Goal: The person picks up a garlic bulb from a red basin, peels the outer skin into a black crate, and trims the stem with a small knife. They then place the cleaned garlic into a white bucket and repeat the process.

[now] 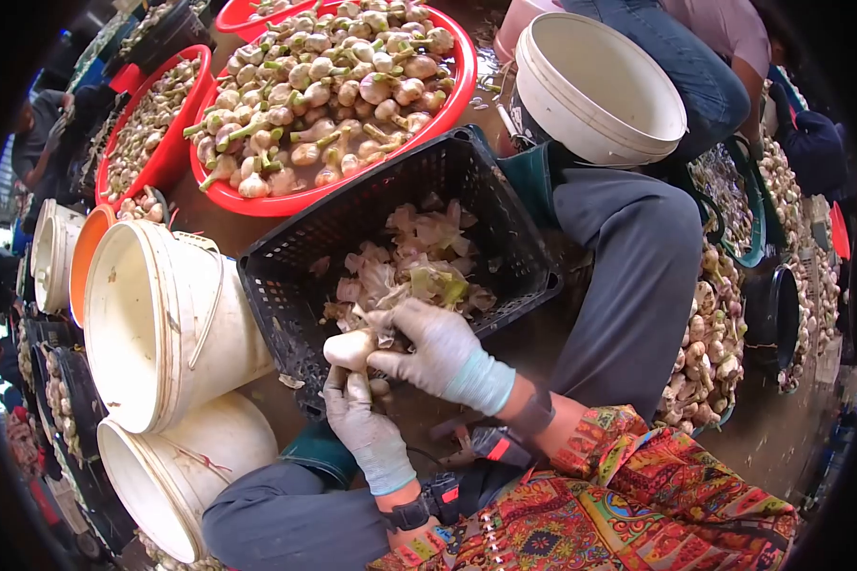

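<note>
A pale, smooth garlic bulb sits at the fingertips of my gloved left hand, which grips it from below. From the right, my gloved right hand pinches loose garlic skin at the bulb's side, its thumb close against the bulb. Both hands are above the near edge of a black plastic crate. Inside the crate lies a heap of papery garlic skins.
Beyond the crate stands a red tub piled with garlic bulbs in water. White buckets lie tilted at the left, and another white bucket is at the upper right. More garlic is heaped beside my right knee. Other people sit nearby.
</note>
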A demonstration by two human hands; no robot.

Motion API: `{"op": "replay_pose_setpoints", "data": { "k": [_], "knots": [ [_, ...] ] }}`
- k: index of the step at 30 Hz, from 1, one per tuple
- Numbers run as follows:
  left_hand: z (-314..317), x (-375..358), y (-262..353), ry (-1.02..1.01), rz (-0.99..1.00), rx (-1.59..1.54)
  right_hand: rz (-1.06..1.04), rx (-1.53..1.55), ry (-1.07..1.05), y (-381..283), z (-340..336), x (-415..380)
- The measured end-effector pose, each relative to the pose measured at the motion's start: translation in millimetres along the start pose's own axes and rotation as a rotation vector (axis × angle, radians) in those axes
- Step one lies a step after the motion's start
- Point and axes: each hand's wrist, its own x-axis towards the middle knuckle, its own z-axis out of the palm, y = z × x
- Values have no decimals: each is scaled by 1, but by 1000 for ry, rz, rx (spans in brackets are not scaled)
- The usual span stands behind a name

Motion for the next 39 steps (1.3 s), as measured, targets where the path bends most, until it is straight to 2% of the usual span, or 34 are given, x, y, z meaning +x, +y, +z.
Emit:
{"op": "replay_pose_setpoints", "data": {
  "k": [2,3,6,10,14,16,18,20,22,24,26,28,31,33,34,37,38,39],
  "knots": [
    [4,0,-7,111,133,131,75,-162,-5,-9,18,-11],
    [15,-3,-5,171,178,129,43,-207,8,-11,23,-13],
    [17,-3,-7,195,191,166,33,-167,7,-7,29,-13],
    [23,-6,-5,191,122,108,83,-89,31,-1,32,-8],
    [9,-1,-8,132,51,181,183,-56,77,13,30,7],
    [9,-2,-3,0,44,68,220,31,238,37,35,19],
    [8,-2,-2,20,-28,12,414,-43,206,50,26,27],
    [5,0,-4,28,-95,-76,391,-6,281,64,24,25],
    [0,4,-2,40,-82,-30,160,188,164,48,21,16],
    [3,4,-4,56,-69,2,123,45,-47,14,18,4],
    [17,1,-6,226,97,154,89,-121,-25,4,30,-5],
    [24,-1,-5,241,83,227,124,-118,-18,3,34,-6],
    [22,1,-9,254,181,279,180,-76,39,7,37,-2],
    [14,-2,-1,112,-8,165,206,5,138,21,36,6],
    [10,-3,-2,110,-8,170,214,19,228,31,36,12],
    [1,-2,-7,-52,-90,-209,308,-9,281,55,28,21],
    [-1,-1,-7,-59,-83,-213,330,-94,296,62,26,23],
    [-3,-2,-6,-137,-103,-350,348,-179,313,65,22,25]
  ]
}}
